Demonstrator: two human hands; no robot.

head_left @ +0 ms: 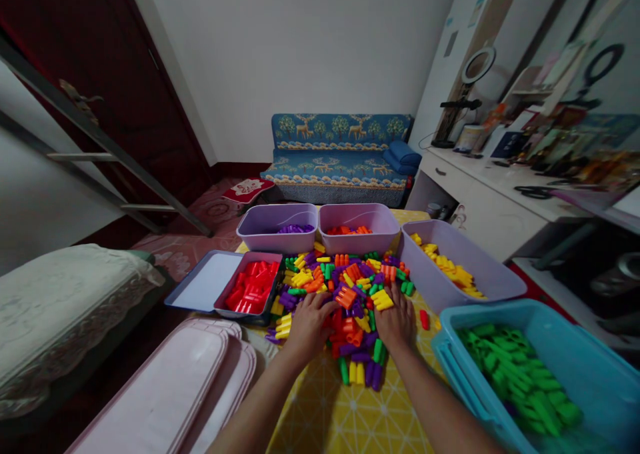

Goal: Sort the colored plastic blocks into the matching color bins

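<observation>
A heap of plastic building pieces point(355, 282) in red, orange, yellow, green and purple, many shaped like joined tubes, lies on the table. My left hand point(311, 324) rests on the heap's near left side, fingers apart, its thumb by red pieces point(340, 331). An orange piece point(346, 298) lies just beyond that thumb. On the right side of the heap is my right hand point(399, 317), fingers stretched forward over the pieces. A yellow piece point(383, 300) sits against its thumb and forefinger; no firm grip shows. Some fingertips are hidden among the pieces.
Around the heap stand lilac bins with purple point(277, 241), orange point(359, 244) and yellow pieces point(450, 264), a box of red pieces point(253, 287) and a blue bin of green pieces point(520, 374). Pink lids point(165, 387) lie left. A loose red piece point(425, 319) is right of my hand.
</observation>
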